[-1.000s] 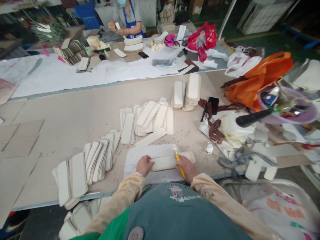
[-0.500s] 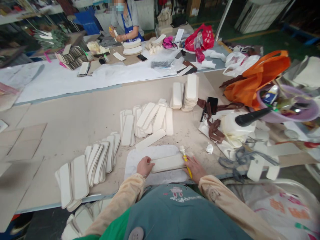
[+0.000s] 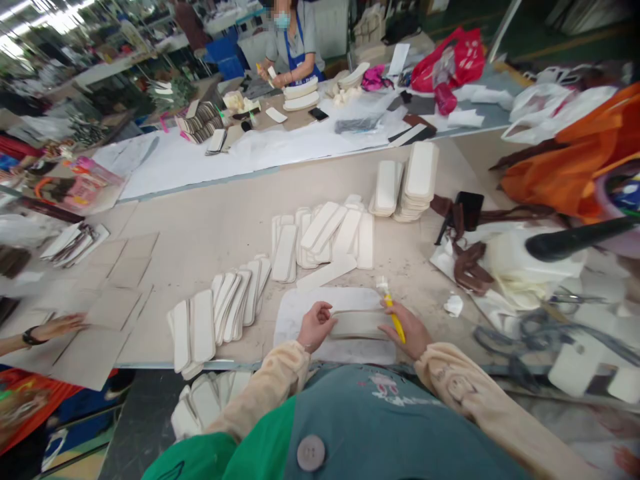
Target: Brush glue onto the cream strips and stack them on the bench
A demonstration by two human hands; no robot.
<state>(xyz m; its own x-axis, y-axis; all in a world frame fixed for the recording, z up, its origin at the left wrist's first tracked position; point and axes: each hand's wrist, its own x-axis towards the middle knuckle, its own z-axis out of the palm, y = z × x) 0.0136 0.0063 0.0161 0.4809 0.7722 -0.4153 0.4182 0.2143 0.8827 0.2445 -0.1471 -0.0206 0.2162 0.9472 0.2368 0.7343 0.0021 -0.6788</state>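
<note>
1. Cardboard sheets [image 3: 107, 293], flat and tan, tile the left of the worktable [image 3: 210, 220]; at the far left edge a co-worker's hand [image 3: 59, 326] with a dark wristband lies flat on one.
2. Cream padded strips, oblong with rounded corners, lie fanned like shingles in a lower-left row [image 3: 220, 313], probably so each can be lifted off singly.
3. At lower centre the left hand [image 3: 315, 325] has its fingers curled round the left end of one cream strip [image 3: 357, 325], pinning it over a white work mat [image 3: 305, 313] that seems to shield the table.
4. The right hand [image 3: 407, 330] steadies the strip's right end while its fingers are closed round a yellow-handled brush [image 3: 393, 313], bristles pointing up and away, off the strip.
5. Just above the mat a single strip [image 3: 327, 272] lies aslant; beyond it a loose fan [image 3: 325, 233], then two neat stacks [image 3: 410, 187].
6. Right of centre, brown straps [image 3: 465, 260] and crumpled white sheets [image 3: 505, 260] lie tangled; a black handle [image 3: 575, 239] juts across them.
7. Upper right holds an orange fabric bag [image 3: 575, 167] and a red plastic bag [image 3: 450, 63].
8. At upper centre another person [image 3: 293, 40] works at the far bench.
</note>
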